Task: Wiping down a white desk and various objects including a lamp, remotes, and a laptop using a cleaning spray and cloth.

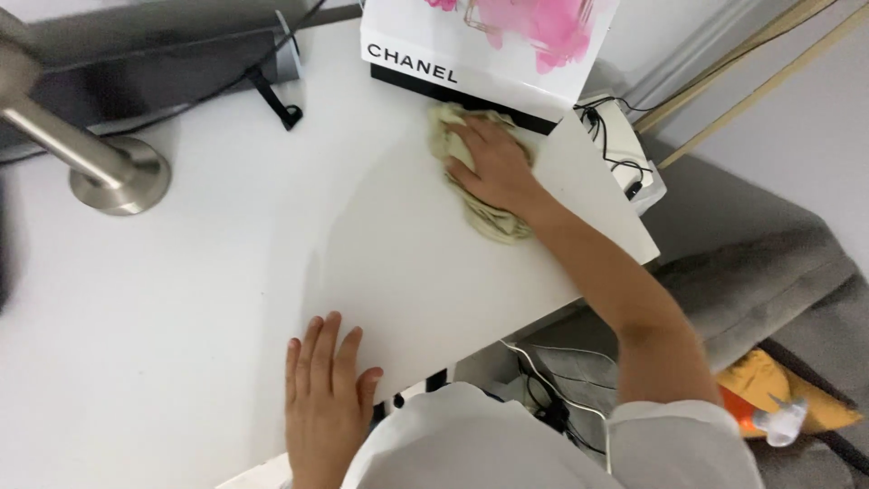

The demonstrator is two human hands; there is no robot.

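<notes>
A white table [181,299] fills the room's middle. At its far edge stands a white box [489,41] with pink blotches, its contents hidden. The right hand [493,167] presses flat on a crumpled pale green cloth [489,217] just before the box, fingers spread. The left hand [321,389] rests flat at the near edge, fingers slightly apart.

Soft, even daylight floods the scene; the white tabletop [181,299] looks nearly washed out, with faint shadows, slight overall softness and wide-angle stretching at the edges.
</notes>
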